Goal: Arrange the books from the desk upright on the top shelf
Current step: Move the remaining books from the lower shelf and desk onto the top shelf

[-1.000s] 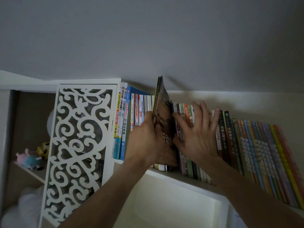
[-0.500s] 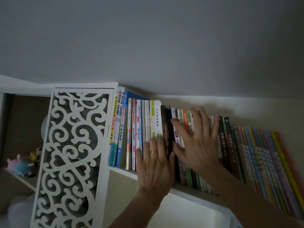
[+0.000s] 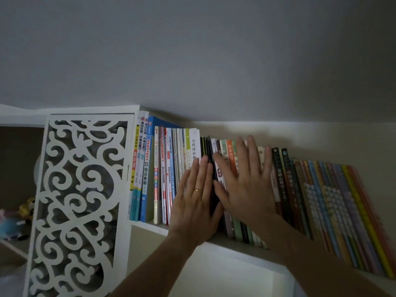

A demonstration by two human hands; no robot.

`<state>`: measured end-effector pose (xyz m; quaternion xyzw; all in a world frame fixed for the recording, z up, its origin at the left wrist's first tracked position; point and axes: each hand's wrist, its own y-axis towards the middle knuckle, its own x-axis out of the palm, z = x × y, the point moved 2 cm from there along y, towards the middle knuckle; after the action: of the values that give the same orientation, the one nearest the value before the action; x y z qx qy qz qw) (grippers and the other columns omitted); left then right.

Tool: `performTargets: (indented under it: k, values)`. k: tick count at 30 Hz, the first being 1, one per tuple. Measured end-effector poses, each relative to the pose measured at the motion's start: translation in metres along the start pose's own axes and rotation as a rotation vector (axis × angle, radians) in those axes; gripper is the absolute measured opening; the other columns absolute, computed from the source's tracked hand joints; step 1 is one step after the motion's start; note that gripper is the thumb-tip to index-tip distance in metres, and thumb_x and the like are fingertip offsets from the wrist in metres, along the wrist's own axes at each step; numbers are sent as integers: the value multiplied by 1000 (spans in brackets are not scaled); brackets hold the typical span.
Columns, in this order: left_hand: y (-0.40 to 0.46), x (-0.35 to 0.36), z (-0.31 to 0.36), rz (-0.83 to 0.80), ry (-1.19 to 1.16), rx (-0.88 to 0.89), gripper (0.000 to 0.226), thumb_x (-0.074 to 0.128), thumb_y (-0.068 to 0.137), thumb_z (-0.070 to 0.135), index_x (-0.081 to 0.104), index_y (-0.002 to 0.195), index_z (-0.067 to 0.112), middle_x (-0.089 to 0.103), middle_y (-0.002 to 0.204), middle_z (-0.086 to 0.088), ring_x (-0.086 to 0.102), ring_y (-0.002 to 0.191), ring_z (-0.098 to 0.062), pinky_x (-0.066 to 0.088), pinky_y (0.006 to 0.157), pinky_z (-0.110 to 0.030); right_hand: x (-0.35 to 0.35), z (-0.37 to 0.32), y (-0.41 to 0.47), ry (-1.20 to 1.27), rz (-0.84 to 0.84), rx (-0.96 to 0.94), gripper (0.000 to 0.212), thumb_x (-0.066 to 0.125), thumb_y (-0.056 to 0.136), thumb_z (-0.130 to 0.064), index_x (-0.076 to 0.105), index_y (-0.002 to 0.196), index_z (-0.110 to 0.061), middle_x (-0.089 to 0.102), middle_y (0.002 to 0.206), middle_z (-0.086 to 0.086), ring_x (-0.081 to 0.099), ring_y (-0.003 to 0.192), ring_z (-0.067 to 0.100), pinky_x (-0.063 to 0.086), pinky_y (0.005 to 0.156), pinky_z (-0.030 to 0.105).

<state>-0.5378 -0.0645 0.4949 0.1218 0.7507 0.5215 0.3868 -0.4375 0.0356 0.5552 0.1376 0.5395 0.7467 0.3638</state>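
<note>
Head view: both flat hands [image 3: 194,202] [image 3: 246,185] press glossy upright spines [image 3: 194,146].

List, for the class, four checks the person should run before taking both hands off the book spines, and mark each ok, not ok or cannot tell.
1. Dark book standing upright in the row, between the white-spined book and the books to its right: ok.
2. Dark book pushed back level with its neighbours: cannot tell, the hands cover its lower spine.
3. Left hand and right hand flat on the spines, gripping nothing: ok.
4. Books at the far right standing straight: not ok, they appear to lean, though the wide lens may add to that.
5. Top shelf edge carrying the row, with no book hanging off: ok where it shows.
</note>
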Motion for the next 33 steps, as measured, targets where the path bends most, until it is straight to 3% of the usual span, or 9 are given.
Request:
performTargets:
  k: [10,13,17,21,24,26,28,31,33]
  values:
    - [-11,-32,21,-98,-284,-84,72,4,106,54,-5,163,12,-12,171,-10,-16,157,-25,5,129,-50,-33,15,-72,225,-187,-20,62,30,108,-46,27,160,-12,13,170,16,4,159,29,15,127,50]
    - [-32,-50,67,19,-321,26,71,5,108,49,7,163,3,6,170,-19,-1,159,-30,11,127,-51,-58,44,-120,312,-146,62,59,47,104,-35,35,157,-10,28,166,13,19,157,27,25,126,49]
    - [-48,-69,156,127,-554,150,60,31,109,39,33,158,4,33,164,-18,26,154,-32,23,125,-52,-96,113,-162,243,-192,146,55,37,107,-34,41,153,-5,38,161,16,29,153,31,28,124,49]
    - [-44,-86,248,97,-600,174,54,36,106,37,49,146,2,53,146,-22,46,138,-39,35,116,-52,-132,200,-197,59,-310,240,52,40,102,-30,46,149,-8,42,159,14,33,151,31,31,121,49]
    - [-43,-114,310,86,-701,167,44,36,106,42,64,116,10,67,105,-11,60,99,-31,49,83,-43,-160,267,-219,-34,-433,395,53,40,97,-38,54,141,-11,55,147,16,47,140,36,40,114,49]
    - [-45,-132,350,-70,-692,145,65,13,105,56,64,99,16,61,78,-3,60,69,-26,44,56,-35,-175,312,-226,-41,-645,572,52,42,100,-46,51,141,-16,61,136,14,55,128,36,44,106,47]
    - [-48,-145,382,-424,-867,-15,84,4,95,71,67,92,17,65,71,-1,66,62,-27,49,56,-32,-182,358,-232,11,-897,756,63,48,98,-60,45,144,-18,59,137,14,56,125,36,46,104,47]
    - [-47,-155,417,-935,-1456,-431,67,45,96,70,71,88,8,76,71,-12,76,63,-31,63,64,-37,-180,397,-245,107,-1078,881,76,54,90,-72,52,137,-12,58,138,14,57,122,32,46,95,38]
    - [-44,-154,434,-1001,-1712,-652,45,67,96,46,69,101,2,77,84,-21,75,63,-33,63,56,-36,-174,406,-258,157,-1078,864,67,56,88,-73,63,112,-11,64,115,12,61,105,28,43,75,33]
